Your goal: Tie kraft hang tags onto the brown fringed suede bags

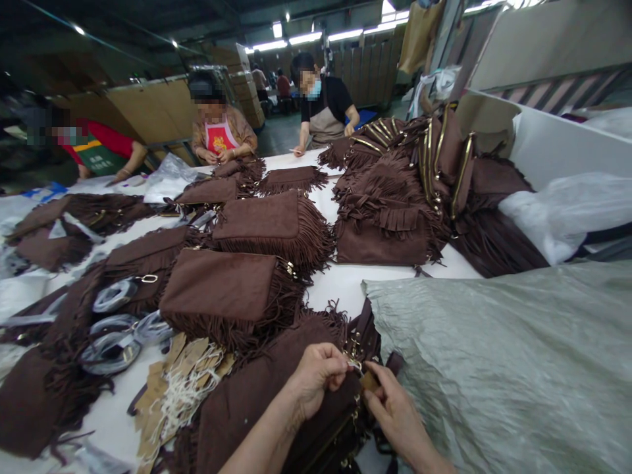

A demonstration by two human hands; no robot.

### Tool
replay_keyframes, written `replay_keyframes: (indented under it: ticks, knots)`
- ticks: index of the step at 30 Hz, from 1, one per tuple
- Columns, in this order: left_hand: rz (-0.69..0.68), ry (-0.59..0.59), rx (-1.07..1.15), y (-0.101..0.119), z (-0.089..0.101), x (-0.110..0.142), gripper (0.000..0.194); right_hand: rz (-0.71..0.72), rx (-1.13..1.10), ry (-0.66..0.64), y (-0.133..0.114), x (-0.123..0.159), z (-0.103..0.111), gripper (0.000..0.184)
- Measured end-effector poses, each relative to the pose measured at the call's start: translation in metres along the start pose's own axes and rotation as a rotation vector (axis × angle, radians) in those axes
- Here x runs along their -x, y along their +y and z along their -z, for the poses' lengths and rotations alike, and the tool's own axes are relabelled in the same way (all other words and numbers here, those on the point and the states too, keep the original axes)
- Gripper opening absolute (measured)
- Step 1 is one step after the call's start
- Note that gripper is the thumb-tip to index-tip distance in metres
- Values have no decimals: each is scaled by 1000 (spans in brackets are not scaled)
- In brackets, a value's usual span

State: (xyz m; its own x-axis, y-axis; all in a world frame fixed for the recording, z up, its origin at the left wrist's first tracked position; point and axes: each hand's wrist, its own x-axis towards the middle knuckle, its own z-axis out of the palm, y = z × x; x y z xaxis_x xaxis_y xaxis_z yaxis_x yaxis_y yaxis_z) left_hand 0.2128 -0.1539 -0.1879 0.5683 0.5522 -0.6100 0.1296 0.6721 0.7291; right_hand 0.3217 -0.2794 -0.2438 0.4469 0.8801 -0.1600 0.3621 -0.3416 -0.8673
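Note:
Brown fringed bags lie in a stack (pixel 257 388) right in front of me, their gold zippers and clips along the right edge. Above that edge my left hand (pixel 318 375) is closed in a pinch on a thin white string (pixel 353 364). Thumb and fingers of my right hand (pixel 392 401) close on a small tan hang tag (pixel 368 381), beside the gold hardware. The string's lower end is partly hidden by my fingers. To the left of the stack lies a pile of similar tan tags (pixel 185 382) with white strings.
More brown fringed bags (pixel 220 286) cover the white table, with a tall heap (pixel 395 197) at the back right. Coiled, plastic-wrapped straps (pixel 111 342) lie at left. A grey-green plastic sheet (pixel 508 355) spreads on my right. Three co-workers stand or sit across the table.

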Motion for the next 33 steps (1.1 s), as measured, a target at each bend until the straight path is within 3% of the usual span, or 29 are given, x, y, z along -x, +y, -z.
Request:
replay_keyframes:
  ticks: [6, 13, 16, 19, 24, 27, 33]
  knots:
    - [-11, 45, 101, 0, 1, -1, 11, -71, -20, 33, -1, 0, -6, 29]
    - [54, -56, 140, 3, 5, 2, 20, -161, -121, -64, -1, -2, 5, 18]
    - [115, -63, 50, 2, 11, 8, 22, -216, -300, -97, -5, -4, 16, 24]
    - [145, -45, -99, -2, 15, 16, 22, -358, -577, -148, -12, -5, 24, 32]
    - [144, -66, -263, -8, 14, 27, 23, -579, -866, -327, -25, 4, 17, 40]
    - [154, -140, -272, -7, 13, 34, 25, -574, -927, -348, -26, 10, 5, 37]
    - [127, -241, -363, -7, 20, 51, 36, -518, -965, -220, -27, 11, -3, 34]
